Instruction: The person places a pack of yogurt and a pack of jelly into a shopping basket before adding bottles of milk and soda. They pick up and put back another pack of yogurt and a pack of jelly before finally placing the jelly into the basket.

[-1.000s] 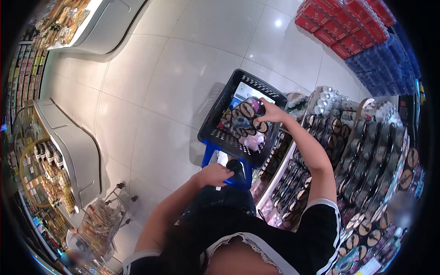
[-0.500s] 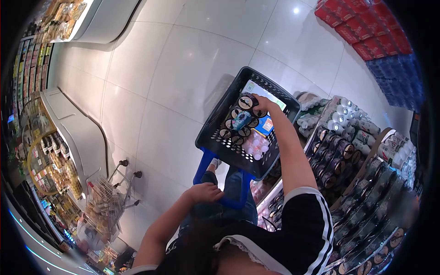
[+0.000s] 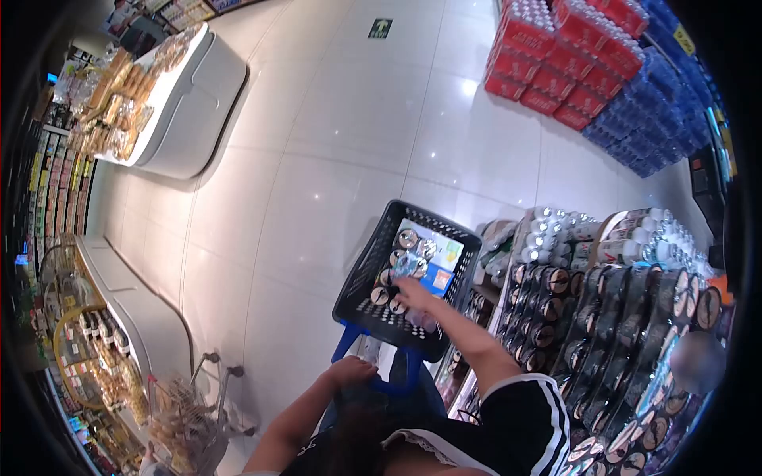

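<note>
Currently, left hand (image 3: pixel 353 370) closed around the blue handle (image 3: pixel 413 373) of the basket (image 3: pixel 357 312), fingers wrapped over the bar. Right hand (image 3: pixel 413 293) reaches into the basket, partly open, fingers loosely bent and slightly apart, over the lower part of the cans (image 3: pixel 408 238); cannot tell whether it has hold of any. Cans stand inside the basket, towards its left side, round tops facing up. Beside them, to the right: a white box (image 3: pixel 449 247) and a blue pack (image 3: pixel 435 278). Pink bottles (image 3: pixel 421 320) lie near the handle end, below the right hand. Right of the basket: shelf cans (image 3: pixel 619 341) in stacked rows, with white bottles (image 3: pixel 548 238) at the far end. Beyond, red packs (image 3: pixel 540 55) stacked next to blue bundles (image 3: pixel 651 119). Wire cart (image 3: pixel 182 412) at lower left, well apart from the basket
</note>
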The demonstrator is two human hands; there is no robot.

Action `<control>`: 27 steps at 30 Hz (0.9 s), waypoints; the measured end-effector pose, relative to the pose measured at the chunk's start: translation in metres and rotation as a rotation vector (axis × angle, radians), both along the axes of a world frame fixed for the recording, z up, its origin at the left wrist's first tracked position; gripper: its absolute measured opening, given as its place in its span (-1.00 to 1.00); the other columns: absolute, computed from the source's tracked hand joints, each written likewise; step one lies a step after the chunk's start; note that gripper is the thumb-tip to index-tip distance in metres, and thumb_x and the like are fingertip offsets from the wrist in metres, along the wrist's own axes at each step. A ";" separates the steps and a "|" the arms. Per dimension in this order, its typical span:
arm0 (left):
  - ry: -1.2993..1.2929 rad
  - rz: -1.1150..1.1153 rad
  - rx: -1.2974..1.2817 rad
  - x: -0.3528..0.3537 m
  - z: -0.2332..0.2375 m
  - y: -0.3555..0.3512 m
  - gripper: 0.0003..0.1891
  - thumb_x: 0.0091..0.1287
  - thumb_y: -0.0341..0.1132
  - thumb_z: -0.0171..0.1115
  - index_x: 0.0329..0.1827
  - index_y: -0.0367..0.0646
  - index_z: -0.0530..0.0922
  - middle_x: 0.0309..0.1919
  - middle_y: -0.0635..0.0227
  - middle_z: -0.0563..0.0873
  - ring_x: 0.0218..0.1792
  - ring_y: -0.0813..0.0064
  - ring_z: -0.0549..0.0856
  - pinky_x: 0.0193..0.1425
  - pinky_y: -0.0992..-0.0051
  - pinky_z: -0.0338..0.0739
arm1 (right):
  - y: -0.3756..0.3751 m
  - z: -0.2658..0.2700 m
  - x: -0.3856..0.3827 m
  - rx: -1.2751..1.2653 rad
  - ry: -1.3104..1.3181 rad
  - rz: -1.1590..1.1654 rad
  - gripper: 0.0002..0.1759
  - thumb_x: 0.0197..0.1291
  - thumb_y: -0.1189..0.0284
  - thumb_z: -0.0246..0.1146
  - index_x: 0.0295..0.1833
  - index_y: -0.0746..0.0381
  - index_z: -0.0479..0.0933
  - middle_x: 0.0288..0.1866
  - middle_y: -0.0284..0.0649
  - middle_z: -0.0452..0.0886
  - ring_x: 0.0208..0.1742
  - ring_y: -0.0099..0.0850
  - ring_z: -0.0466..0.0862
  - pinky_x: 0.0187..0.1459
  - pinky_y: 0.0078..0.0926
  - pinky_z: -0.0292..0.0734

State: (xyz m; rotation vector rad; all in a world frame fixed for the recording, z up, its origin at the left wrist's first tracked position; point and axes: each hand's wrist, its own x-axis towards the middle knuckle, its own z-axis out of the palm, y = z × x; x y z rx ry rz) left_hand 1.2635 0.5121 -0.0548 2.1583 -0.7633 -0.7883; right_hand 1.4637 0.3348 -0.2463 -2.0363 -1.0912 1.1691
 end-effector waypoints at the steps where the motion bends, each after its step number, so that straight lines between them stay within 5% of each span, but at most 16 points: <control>1: 0.101 -0.039 0.131 0.006 -0.002 -0.002 -0.71 0.07 -0.20 0.17 -0.19 -0.15 0.47 -0.38 0.25 0.64 -0.28 0.23 0.66 -0.17 0.31 0.53 | 0.003 0.036 -0.014 -0.087 0.329 -0.054 -0.39 0.15 0.22 0.16 0.27 0.26 0.25 0.19 0.01 0.40 0.20 -0.12 0.42 0.23 -0.24 0.27; 5: 0.085 0.002 0.290 0.028 -0.013 -0.008 -0.54 0.06 0.05 0.18 -0.14 -0.14 0.52 -0.39 0.18 0.69 -0.29 0.18 0.69 -0.18 0.25 0.56 | -0.008 0.146 -0.063 -0.055 0.521 0.101 -0.43 0.26 0.07 0.06 0.21 0.27 0.33 0.06 -0.08 0.54 0.09 -0.30 0.54 0.11 -0.43 0.39; 9: 0.041 -0.063 0.390 0.078 0.028 -0.003 -0.49 -0.03 0.16 0.21 -0.26 -0.12 0.59 -0.44 0.18 0.69 -0.36 0.20 0.69 -0.25 0.25 0.57 | -0.029 0.202 -0.087 -0.141 0.336 0.129 -0.41 0.16 -0.05 0.11 -0.03 0.30 0.44 -0.17 -0.01 0.58 -0.16 -0.19 0.60 -0.07 -0.30 0.45; 16: -0.100 -0.091 0.399 0.151 0.025 -0.005 -0.49 -0.08 0.19 0.20 -0.38 -0.12 0.63 -0.44 0.16 0.68 -0.36 0.18 0.68 -0.25 0.24 0.58 | -0.041 0.202 -0.065 -0.059 -0.195 -0.263 -0.72 -0.01 0.16 0.20 -0.25 0.10 0.46 -0.45 -0.07 0.59 -0.37 -0.05 0.60 -0.30 -0.08 0.48; 27: -0.064 -0.119 0.401 0.288 0.025 -0.025 -0.51 -0.11 0.19 0.22 -0.35 -0.06 0.66 -0.37 0.12 0.69 -0.29 0.16 0.68 -0.15 0.25 0.57 | -0.059 0.204 0.057 -0.130 -0.234 -0.396 -0.66 -0.10 0.14 0.22 -0.18 0.03 0.55 -0.42 -0.11 0.62 -0.34 -0.10 0.62 -0.26 -0.12 0.51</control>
